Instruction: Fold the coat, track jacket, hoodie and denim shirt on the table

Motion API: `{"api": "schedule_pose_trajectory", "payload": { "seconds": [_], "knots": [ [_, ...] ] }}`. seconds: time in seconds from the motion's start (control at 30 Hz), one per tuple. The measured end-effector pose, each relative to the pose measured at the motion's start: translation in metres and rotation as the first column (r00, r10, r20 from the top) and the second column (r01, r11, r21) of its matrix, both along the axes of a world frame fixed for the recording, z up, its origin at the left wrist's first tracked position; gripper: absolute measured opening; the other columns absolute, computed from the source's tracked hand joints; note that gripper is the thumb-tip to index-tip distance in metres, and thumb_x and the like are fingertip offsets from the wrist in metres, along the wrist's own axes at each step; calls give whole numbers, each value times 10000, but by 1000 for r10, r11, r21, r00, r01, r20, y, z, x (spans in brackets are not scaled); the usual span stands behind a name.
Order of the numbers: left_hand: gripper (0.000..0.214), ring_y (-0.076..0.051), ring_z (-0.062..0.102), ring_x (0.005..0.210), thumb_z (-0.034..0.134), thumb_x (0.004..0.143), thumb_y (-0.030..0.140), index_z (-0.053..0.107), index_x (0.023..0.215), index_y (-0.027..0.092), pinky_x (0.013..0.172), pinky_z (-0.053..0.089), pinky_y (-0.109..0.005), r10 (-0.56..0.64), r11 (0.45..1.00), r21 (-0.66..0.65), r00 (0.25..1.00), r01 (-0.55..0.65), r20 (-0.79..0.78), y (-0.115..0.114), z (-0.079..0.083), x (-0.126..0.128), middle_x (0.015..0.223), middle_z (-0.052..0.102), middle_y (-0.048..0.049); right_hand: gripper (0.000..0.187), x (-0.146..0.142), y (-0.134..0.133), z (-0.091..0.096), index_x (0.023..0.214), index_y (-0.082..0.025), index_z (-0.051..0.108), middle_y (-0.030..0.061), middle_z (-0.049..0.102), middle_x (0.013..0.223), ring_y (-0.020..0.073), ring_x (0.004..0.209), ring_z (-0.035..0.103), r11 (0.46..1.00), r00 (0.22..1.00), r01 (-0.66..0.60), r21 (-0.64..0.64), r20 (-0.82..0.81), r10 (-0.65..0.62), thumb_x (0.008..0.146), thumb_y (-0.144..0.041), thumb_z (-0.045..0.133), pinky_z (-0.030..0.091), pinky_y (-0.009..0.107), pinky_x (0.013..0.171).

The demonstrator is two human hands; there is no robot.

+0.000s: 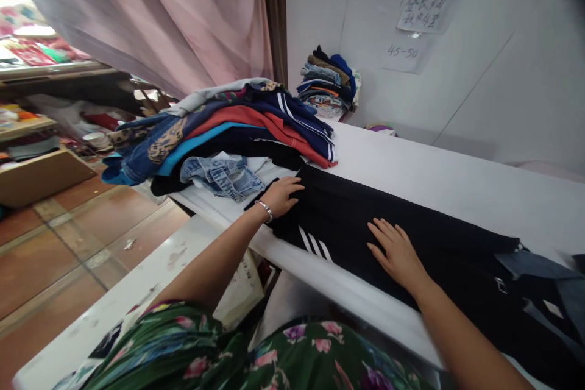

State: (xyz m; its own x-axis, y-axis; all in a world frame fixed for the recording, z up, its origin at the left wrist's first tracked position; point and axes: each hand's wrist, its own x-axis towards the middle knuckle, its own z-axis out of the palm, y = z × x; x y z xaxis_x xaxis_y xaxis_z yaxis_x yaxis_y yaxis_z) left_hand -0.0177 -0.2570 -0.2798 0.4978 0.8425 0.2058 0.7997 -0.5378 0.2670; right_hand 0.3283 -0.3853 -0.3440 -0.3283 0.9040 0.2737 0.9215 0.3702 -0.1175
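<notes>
A: ok so where's the black garment (347,213) in this shot?

B: Laid out lengthwise on the white table (461,164), running from the middle of the frame down to the lower right. Three white stripes near its left end, close to the table's front edge.

A: And the hands?

B: Left hand (282,196) is just about mid-frame, on the garment's left end, fingers a bit apart and resting on the cloth. There's a silver bracelet (266,211) on that wrist. Right hand (397,251) is right of center, palm down on the black fabric, fingers spread.

A: What's that denim piece (233,178) by the left hand?

B: Light blue, bunched up, can't tell what kind of garment. It's left of center, just in front of the big clothes pile (256,113).

A: Anything further back?

B: Yeah, a folded stack (325,82) at upper center, beside the pink curtain (205,12).
</notes>
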Motion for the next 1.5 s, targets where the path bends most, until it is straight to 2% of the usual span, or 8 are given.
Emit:
{"api": "schedule_pose_trajectory", "payload": {
  "seconds": [0.2, 0.4, 0.67, 0.97, 1.1, 1.23, 1.37, 1.5],
  "knots": [
    [617, -269, 303, 1408, 591, 746, 133, 513, 1350, 227, 1110, 312, -469, -30, 999, 9, 982, 32, -188, 7, -9, 30, 1508, 398, -89, 495, 0, 3, -4, 1410, -247, 458, 78, 497, 1436, 247, 1357, 415, 1000, 999, 17, -7, 27, -17, 928, -215, 350, 335, 504, 1100],
    [360, -216, 496, 1245, 468, 821, 140, 684, 1072, 280, 1110, 280, -460, -31, 999, 26, 977, 37, -212, 11, -12, 40, 1245, 652, -23, 597, 10, 2, -5, 1392, -254, 476, 42, 541, 1395, 191, 1313, 477, 1000, 1000, 15, -5, -18, -15, 853, -70, 298, 383, 465, 1089],
    [361, -233, 448, 1302, 496, 781, 138, 692, 1069, 230, 1091, 315, -452, -45, 999, 11, 977, 48, -210, -1, -21, 31, 1311, 618, -24, 579, 9, -4, -4, 1324, -247, 552, 37, 522, 1408, 211, 1344, 437, 998, 999, -32, -50, -39, 30, 810, -77, 347, 350, 525, 1113],
    [484, -230, 473, 1298, 561, 673, 132, 692, 1127, 236, 1107, 355, -396, -43, 990, -135, 995, 31, -88, 6, -6, 28, 1298, 630, -19, 423, -1, -9, 10, 1262, -237, 614, 72, 524, 1406, 263, 1358, 415, 992, 986, -3, -125, -168, -19, 936, -435, 432, 292, 560, 1134],
    [503, -164, 571, 1196, 523, 714, 139, 668, 1178, 266, 1054, 408, -248, 131, 968, -222, 990, -117, 48, 27, 7, 22, 1269, 647, 35, 444, -5, -9, 9, 1306, -251, 576, 77, 471, 1454, 264, 1399, 345, 997, 979, 37, -65, -200, -49, 967, -455, 376, 260, 576, 1134],
    [406, -252, 502, 1271, 504, 841, 268, 644, 1210, 173, 1100, 367, -364, 294, 953, -86, 955, -291, 23, 43, 14, 33, 1361, 572, -86, 514, -11, -8, 7, 1387, -249, 495, 100, 370, 1518, 290, 1425, 283, 992, 997, 43, -117, -64, -51, 953, -504, 389, 236, 582, 1130],
    [471, -272, 414, 1342, 496, 886, 417, 589, 1271, 162, 1119, 315, -420, 142, 990, 33, 982, -139, -122, 44, 6, 64, 1440, 481, -129, 522, -17, -8, 14, 1415, -238, 462, 103, 323, 1541, 277, 1441, 242, 979, 997, 66, -193, -16, -71, 964, -484, 373, 184, 545, 1156],
    [601, -305, 302, 1407, 410, 905, 536, 493, 1374, 169, 1127, 246, -510, 67, 997, -5, 952, -72, -297, 41, -15, 87, 1524, 363, -134, 540, -18, -9, 27, 1419, -240, 455, 99, 297, 1552, 264, 1454, 206, 956, 992, 68, -285, -85, -96, 959, -513, 379, 127, 528, 1172]
  ]
}}
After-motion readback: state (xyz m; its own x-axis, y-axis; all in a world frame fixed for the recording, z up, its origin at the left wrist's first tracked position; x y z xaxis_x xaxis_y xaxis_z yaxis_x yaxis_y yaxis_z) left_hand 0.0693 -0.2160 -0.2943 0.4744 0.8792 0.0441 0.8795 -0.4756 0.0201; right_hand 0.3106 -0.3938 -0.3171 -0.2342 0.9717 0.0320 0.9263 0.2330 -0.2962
